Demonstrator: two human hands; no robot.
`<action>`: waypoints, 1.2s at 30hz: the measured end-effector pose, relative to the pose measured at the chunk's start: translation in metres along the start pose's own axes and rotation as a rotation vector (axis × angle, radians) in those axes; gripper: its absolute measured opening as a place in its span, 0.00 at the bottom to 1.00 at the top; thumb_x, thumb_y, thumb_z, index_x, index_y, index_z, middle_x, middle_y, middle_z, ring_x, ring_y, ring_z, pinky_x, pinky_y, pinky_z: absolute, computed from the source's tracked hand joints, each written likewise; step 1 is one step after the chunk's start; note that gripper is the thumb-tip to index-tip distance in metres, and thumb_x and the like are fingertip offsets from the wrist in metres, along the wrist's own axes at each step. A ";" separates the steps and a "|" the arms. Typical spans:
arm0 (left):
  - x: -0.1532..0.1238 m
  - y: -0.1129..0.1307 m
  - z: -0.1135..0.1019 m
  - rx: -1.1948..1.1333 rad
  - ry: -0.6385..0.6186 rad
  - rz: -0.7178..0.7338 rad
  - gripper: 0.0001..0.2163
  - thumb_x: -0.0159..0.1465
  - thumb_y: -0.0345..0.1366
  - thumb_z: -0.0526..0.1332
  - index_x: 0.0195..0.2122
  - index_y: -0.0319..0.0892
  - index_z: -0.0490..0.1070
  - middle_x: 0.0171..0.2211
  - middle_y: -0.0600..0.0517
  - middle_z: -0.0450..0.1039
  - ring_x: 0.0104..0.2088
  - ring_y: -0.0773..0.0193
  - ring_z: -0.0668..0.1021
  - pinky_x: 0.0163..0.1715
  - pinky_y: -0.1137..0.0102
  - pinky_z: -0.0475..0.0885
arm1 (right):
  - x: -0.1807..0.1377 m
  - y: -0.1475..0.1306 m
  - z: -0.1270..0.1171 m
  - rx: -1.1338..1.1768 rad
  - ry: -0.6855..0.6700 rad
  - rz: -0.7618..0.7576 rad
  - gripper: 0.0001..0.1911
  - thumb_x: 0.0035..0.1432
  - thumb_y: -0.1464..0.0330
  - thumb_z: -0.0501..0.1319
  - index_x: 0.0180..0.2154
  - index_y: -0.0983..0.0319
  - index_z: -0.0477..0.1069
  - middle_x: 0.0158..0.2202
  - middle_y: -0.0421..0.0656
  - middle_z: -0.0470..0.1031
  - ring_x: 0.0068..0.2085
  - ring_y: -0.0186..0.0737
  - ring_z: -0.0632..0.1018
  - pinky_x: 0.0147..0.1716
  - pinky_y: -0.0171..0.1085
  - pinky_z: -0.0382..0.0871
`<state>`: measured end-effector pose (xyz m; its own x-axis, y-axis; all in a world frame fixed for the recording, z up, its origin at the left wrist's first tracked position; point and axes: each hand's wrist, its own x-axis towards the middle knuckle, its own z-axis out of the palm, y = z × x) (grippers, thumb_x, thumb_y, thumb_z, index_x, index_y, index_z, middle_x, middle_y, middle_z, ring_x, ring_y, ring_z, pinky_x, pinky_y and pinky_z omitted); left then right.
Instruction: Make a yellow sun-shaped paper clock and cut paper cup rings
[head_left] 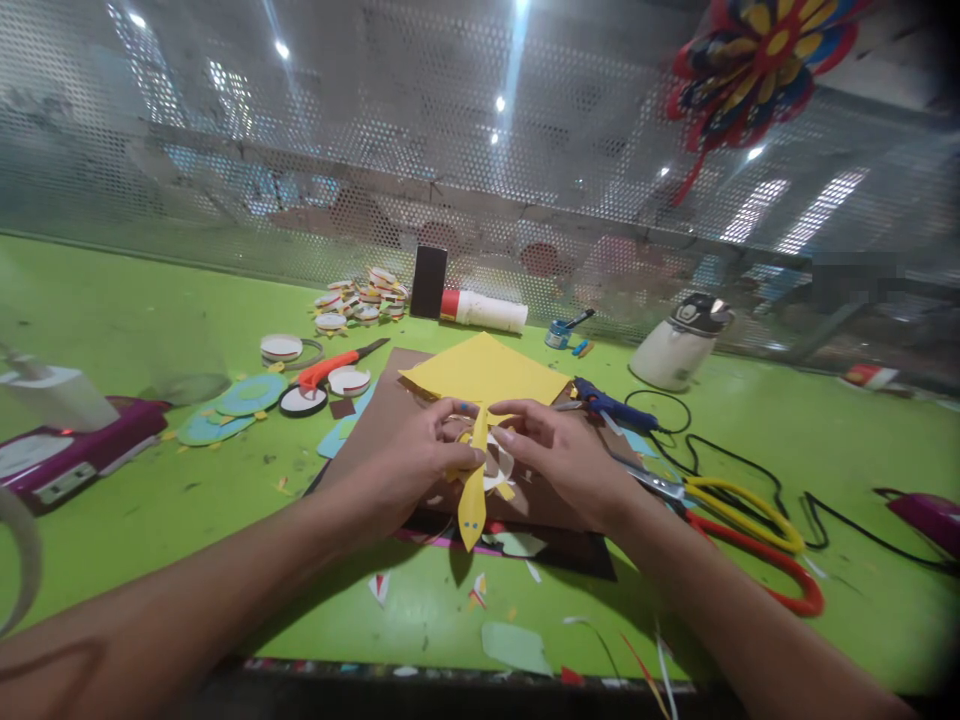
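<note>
Both hands meet over a brown paper sheet (375,420) in the middle of the green table (135,320). My left hand (416,455) pinches a narrow yellow paper strip (472,500) that hangs down to a point. My right hand (559,450) pinches the same strip near its top, fingers closed on it. A white round paper piece (501,470) lies just under the fingers. A yellow paper sheet (484,370) lies right behind the hands.
Scissors with yellow and red handles (742,520) and a blue glue gun (615,408) with black cord lie right. Orange-handled scissors (337,362), paper discs (247,395), a glue stick (484,310) and a white jar (675,350) sit behind. A perforated metal screen (300,150) backs the table.
</note>
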<state>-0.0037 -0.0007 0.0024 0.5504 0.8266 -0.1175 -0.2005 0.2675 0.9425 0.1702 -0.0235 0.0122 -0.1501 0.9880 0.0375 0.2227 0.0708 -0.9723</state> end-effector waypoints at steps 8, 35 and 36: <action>-0.002 0.003 0.000 -0.067 -0.044 -0.004 0.20 0.55 0.23 0.63 0.47 0.43 0.61 0.37 0.51 0.75 0.25 0.68 0.76 0.34 0.65 0.74 | 0.002 0.003 -0.002 0.316 -0.080 0.118 0.19 0.54 0.63 0.68 0.46 0.62 0.71 0.34 0.40 0.74 0.32 0.33 0.74 0.34 0.36 0.68; 0.001 0.004 -0.006 -0.111 -0.033 0.026 0.20 0.52 0.25 0.65 0.45 0.43 0.64 0.32 0.52 0.73 0.27 0.65 0.77 0.29 0.69 0.72 | 0.002 0.006 0.001 0.561 -0.192 0.112 0.19 0.63 0.55 0.56 0.51 0.58 0.70 0.41 0.45 0.75 0.39 0.39 0.75 0.42 0.39 0.69; 0.002 0.004 -0.006 -0.099 -0.016 0.019 0.20 0.52 0.25 0.65 0.45 0.42 0.64 0.32 0.52 0.73 0.26 0.65 0.76 0.28 0.70 0.71 | 0.002 0.005 0.000 0.545 -0.146 0.107 0.20 0.63 0.54 0.57 0.50 0.58 0.70 0.40 0.44 0.74 0.38 0.39 0.75 0.40 0.39 0.70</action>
<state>-0.0083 0.0049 0.0038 0.5587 0.8240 -0.0942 -0.2898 0.3003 0.9087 0.1712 -0.0213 0.0071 -0.2941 0.9538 -0.0619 -0.2795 -0.1477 -0.9487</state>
